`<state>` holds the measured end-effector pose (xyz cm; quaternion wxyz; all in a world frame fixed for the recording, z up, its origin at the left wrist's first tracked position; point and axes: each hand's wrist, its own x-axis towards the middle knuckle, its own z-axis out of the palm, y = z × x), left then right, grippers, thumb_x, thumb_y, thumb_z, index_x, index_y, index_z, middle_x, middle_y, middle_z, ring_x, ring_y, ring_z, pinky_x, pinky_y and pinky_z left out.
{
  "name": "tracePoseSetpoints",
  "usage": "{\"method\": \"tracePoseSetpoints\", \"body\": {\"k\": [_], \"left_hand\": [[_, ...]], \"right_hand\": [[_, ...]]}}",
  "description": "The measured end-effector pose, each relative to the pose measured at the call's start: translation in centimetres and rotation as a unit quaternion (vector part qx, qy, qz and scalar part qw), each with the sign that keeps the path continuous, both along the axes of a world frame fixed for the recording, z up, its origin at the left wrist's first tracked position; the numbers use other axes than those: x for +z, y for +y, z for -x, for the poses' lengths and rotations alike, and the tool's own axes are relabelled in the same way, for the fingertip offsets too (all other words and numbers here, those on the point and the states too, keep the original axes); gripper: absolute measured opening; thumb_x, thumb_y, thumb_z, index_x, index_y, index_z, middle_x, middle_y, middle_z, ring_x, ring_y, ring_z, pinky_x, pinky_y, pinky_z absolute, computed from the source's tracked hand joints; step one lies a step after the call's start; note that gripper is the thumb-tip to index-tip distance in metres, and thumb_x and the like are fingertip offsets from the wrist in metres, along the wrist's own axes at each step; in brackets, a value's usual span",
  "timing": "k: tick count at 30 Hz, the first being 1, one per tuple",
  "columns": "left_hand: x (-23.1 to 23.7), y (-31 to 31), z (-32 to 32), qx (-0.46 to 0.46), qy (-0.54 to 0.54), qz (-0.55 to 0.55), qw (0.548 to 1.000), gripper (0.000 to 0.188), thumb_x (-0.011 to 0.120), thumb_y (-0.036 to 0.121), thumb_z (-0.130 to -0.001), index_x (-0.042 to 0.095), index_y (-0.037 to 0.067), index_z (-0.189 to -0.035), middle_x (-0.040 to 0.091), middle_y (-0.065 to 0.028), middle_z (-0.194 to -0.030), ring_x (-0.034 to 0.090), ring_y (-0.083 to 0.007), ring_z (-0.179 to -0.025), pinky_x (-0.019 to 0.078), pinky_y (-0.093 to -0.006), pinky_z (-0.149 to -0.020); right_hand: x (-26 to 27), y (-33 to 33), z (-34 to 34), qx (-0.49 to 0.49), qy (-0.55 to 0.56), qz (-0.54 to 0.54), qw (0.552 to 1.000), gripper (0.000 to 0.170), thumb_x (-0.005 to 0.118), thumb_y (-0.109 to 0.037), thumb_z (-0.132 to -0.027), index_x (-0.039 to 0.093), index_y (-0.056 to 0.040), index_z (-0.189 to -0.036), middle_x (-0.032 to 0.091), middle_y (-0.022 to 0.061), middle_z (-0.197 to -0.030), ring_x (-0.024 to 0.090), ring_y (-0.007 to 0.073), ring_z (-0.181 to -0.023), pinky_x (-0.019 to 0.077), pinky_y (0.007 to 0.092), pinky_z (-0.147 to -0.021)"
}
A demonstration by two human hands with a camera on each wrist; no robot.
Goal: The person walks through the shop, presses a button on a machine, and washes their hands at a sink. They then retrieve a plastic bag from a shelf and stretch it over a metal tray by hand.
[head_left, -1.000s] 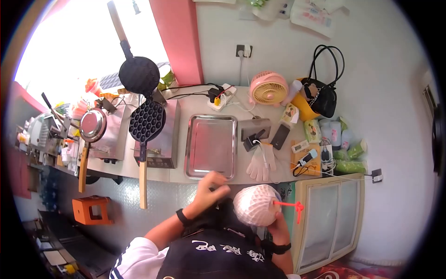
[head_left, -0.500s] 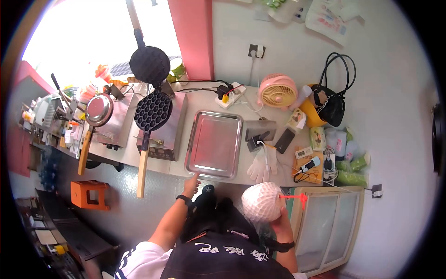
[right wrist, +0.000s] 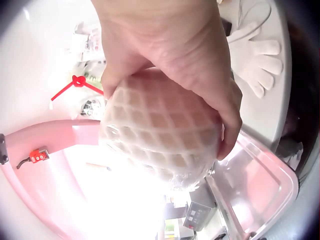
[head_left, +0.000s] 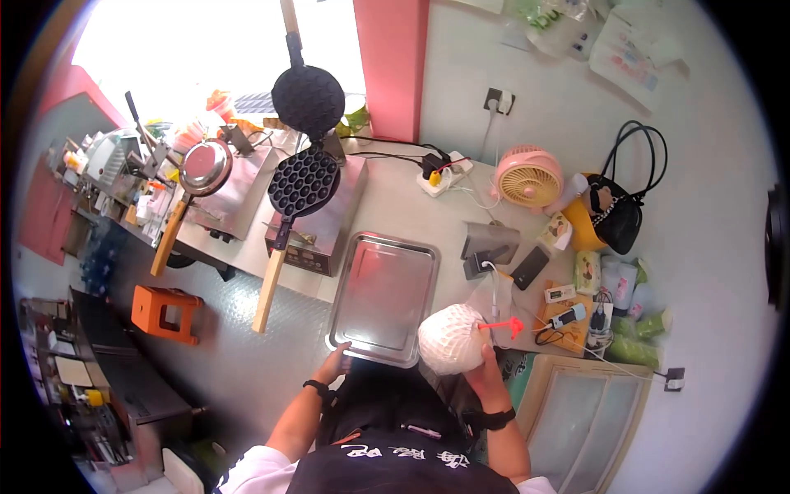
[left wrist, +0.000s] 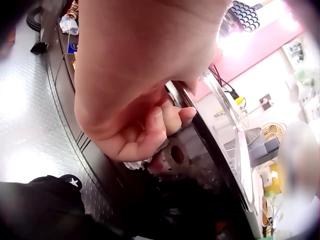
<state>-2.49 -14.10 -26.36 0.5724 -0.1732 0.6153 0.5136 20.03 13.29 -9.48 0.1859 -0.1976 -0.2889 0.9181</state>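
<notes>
hands are apart, each with its own hold. the right hand [head_left: 487, 380] has thumb and fingers spread round a net-patterned white coconut [head_left: 451, 337], a wide grip that probably suits its round bulk and leaves the knotted red straw [head_left: 504, 327] free. the coconut sits just beside the near right corner of the metal tray [head_left: 385, 300]; whether they touch cannot be told. the left hand [head_left: 336, 362] pinches the tray's near left corner, fingers curled, likely because the rim juts past the tabletop [head_left: 395, 202] and offers an edge to catch. left of the tray, an egg-waffle iron [head_left: 303, 181] stands open, its wooden handle [head_left: 270, 292] overhanging the front, presumably for easy reach. farther right, a pink fan [head_left: 529, 177] stands near a power strip [head_left: 444, 173], perhaps to keep its cord short.
</notes>
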Motion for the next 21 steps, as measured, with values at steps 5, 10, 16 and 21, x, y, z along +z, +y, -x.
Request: {"method": "tracePoseSetpoints", "body": {"k": [5, 10, 16, 21], "left_hand": [[-0.1, -2.5, -0.9, 0.014, 0.064, -0.056, 0.996, 0.024, 0.051, 0.035, -0.089, 0.047, 0.012, -0.081, 0.03, 0.0051, -0.056, 0.032, -0.0104, -0.051, 0.0306, -0.0262, -0.054], [2.5, -9.5, -1.3, -0.003, 0.127, -0.009, 0.992, 0.027, 0.055, 0.031, -0.084, 0.058, 0.005, -0.088, 0.046, -0.0005, -0.06, 0.045, -0.0123, -0.053, 0.0369, -0.0267, -0.053], [9.2, -14.7, -0.2, -0.058, 0.16, 0.046, 0.984, 0.028, 0.05, 0.028, -0.085, 0.055, 0.009, -0.066, 0.045, -0.0008, -0.05, 0.04, -0.0109, -0.046, 0.0317, -0.0264, -0.048], [15.0, -16.6, 2.0, -0.066, 0.152, 0.072, 0.984, 0.028, 0.052, 0.025, -0.084, 0.051, 0.01, -0.06, 0.042, 0.0004, -0.049, 0.036, -0.0099, -0.045, 0.0284, -0.0268, -0.047]], "right_hand": [[-1.1, 0.1, 4.5, -0.027, -0.04, 0.025, 0.999, 0.083, 0.067, -0.041, -0.076, 0.027, -0.0075, -0.14, 0.04, 0.0099, -0.137, 0.041, 0.0252, -0.128, 0.0337, 0.0426, -0.106], [-5.9, 1.7, 7.7, -0.027, -0.025, 0.008, 0.999, 0.08, 0.071, -0.038, -0.073, 0.031, -0.0112, -0.137, 0.042, 0.0082, -0.132, 0.044, 0.0258, -0.124, 0.0407, 0.0448, -0.1], [-10.4, 1.9, 11.3, -0.078, -0.058, -0.077, 0.992, 0.073, 0.071, -0.031, -0.076, 0.029, -0.0161, -0.133, 0.042, 0.0068, -0.127, 0.047, 0.0248, -0.118, 0.0459, 0.0451, -0.093], [-12.4, 1.1, 13.2, -0.131, -0.112, -0.088, 0.981, 0.071, 0.073, -0.033, -0.075, 0.031, -0.016, -0.131, 0.043, 0.0062, -0.125, 0.047, 0.0235, -0.116, 0.0486, 0.0425, -0.087]]}}
